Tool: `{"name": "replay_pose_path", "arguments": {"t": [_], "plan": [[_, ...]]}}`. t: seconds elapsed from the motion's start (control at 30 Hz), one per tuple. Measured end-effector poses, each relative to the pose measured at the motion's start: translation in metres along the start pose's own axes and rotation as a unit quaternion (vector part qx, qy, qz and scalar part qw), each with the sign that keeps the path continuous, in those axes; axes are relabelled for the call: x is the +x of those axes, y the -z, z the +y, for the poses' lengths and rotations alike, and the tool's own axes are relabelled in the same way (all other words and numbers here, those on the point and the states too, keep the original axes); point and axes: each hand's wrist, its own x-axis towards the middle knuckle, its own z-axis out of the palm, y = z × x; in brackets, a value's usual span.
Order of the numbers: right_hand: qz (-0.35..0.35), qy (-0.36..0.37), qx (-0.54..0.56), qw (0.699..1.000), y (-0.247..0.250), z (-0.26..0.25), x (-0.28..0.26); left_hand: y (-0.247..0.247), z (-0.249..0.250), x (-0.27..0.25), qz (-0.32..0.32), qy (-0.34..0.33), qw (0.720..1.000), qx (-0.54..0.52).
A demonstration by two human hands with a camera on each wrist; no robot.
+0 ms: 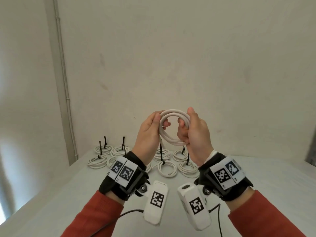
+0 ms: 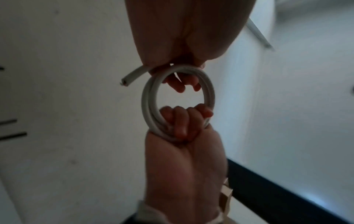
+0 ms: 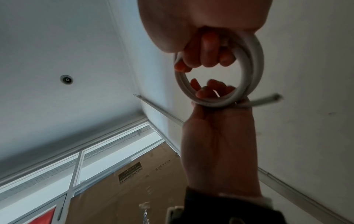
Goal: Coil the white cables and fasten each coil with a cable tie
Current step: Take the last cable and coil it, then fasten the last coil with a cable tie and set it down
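- A plain pale wall (image 1: 171,57) rises behind a white table (image 1: 51,194), and the hands work in the air above it, in front of that wall.
- The left hand (image 1: 147,132) pinches the left side of a white cable coil (image 1: 174,130): thumb outside, fingertips curled in through the ring.
- The right hand (image 1: 195,132) grips the coil's right side in a closed fist, fingers wrapped round all the turns.
- A cut cable end (image 2: 132,75) pokes free just beside the left hand's grip, seen in both wrist views.
- Risk: the coil has no tie on it. If either grip eases, the springy turns would probably loosen, and the free end would likely slip out first.
- Risk: fetching a tie calls for one hand to let go, leaving a single hand to hold every turn.
- Finished coils (image 1: 166,168) with black cable ties (image 1: 161,152) lie along the table's far edge, from its far left corner towards the middle.
- Hidden: the wrists cover part of that row, so the count is uncertain. No loose tie shows anywhere, and the cable's second end cannot be made out.
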Motion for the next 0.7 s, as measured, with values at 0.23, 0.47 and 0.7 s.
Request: {"name": "replay_pose_path", "arguments": {"t": [0.23,0.47,0.7], "plan": [[0.094,-0.024,0.074,0.993,0.006,0.011,0.003,-0.01,-0.001,0.004,-0.036,0.097,0.992,-0.068],[0.107,-0.1,0.194,0.97,0.014,0.034,0.003,-0.013,-0.019,-0.003,-0.023,0.201,0.96,-0.195],[0.107,-0.146,0.104,0.978,0.028,0.062,0.004,-0.015,-0.05,-0.015,0.002,0.259,0.942,-0.213]]}}
